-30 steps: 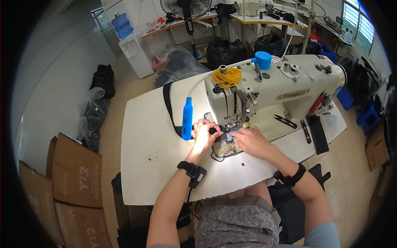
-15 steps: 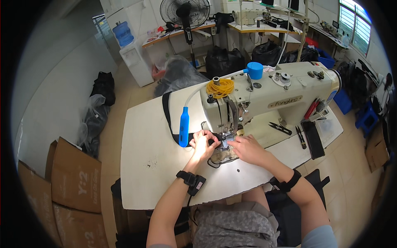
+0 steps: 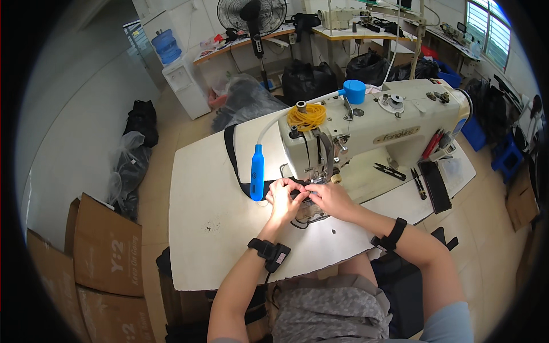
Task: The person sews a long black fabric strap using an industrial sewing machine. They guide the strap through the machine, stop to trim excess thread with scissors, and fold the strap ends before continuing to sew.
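Note:
A black strap [image 3: 230, 150] loops over the white sewing table and runs under my hands at the needle area of the sewing machine [image 3: 366, 128]. My left hand [image 3: 282, 197] pinches the strap's end just left of the presser foot. Close against it, my right hand [image 3: 331, 200] has thumb and fingertips pressed together at the same spot; what lies between them is too small to make out. A blue lamp on a bendy neck [image 3: 257, 172] hangs beside my left hand and lights the work. Yellow elastic cord [image 3: 307, 116] is wound on top of the machine head.
Thread snips [image 3: 390, 171], a second black-handled tool [image 3: 418, 183] and a dark flat case [image 3: 434, 187] lie on the table at right. Cardboard boxes [image 3: 108, 246] stand at left. A fan [image 3: 251, 17], a water dispenser [image 3: 186, 86] and black bags [image 3: 309, 82] are behind.
My right hand has moved left from the metal plate by the presser foot to meet my left hand's fingertips. The left hand stays on the strap. The view has shifted slightly.

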Action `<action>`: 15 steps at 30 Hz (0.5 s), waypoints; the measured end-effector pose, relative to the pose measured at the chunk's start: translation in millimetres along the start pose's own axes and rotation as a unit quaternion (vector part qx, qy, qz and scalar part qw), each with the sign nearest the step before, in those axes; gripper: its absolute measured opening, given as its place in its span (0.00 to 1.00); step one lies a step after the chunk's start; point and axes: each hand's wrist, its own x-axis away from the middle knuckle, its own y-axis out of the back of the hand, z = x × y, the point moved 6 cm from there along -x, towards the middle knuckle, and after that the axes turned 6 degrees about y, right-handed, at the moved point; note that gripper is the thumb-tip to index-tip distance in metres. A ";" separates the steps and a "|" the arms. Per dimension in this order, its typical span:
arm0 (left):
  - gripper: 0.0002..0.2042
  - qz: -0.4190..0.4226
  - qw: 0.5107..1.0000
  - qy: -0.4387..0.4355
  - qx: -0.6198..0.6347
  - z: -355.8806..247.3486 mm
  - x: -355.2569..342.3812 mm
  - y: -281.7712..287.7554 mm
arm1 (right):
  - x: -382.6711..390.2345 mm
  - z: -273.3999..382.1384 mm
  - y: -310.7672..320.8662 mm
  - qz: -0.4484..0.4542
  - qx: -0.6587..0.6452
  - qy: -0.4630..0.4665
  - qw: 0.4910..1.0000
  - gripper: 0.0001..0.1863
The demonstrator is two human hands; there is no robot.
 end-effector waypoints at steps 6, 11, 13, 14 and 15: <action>0.13 0.024 0.998 -0.061 -0.008 -3.9 -0.6 12.0 | -2.0 -11.2 -16.4 -0.015 0.136 0.049 0.989 0.08; 0.19 0.038 0.978 -0.151 -0.142 -7.3 9.3 14.6 | 4.3 -1.9 -9.8 0.001 0.249 0.144 0.958 0.07; 0.20 0.071 0.972 -0.134 -0.178 -3.5 11.0 11.8 | 6.6 -1.3 -5.4 -0.002 0.259 0.153 0.954 0.06; 0.20 0.076 0.972 -0.131 -0.178 -3.7 11.9 11.3 | 8.0 -2.4 -2.2 -0.008 0.254 0.152 0.955 0.06; 0.20 0.081 0.972 -0.128 -0.180 -5.1 12.8 13.5 | 8.9 -2.8 1.3 -0.016 0.247 0.152 0.957 0.06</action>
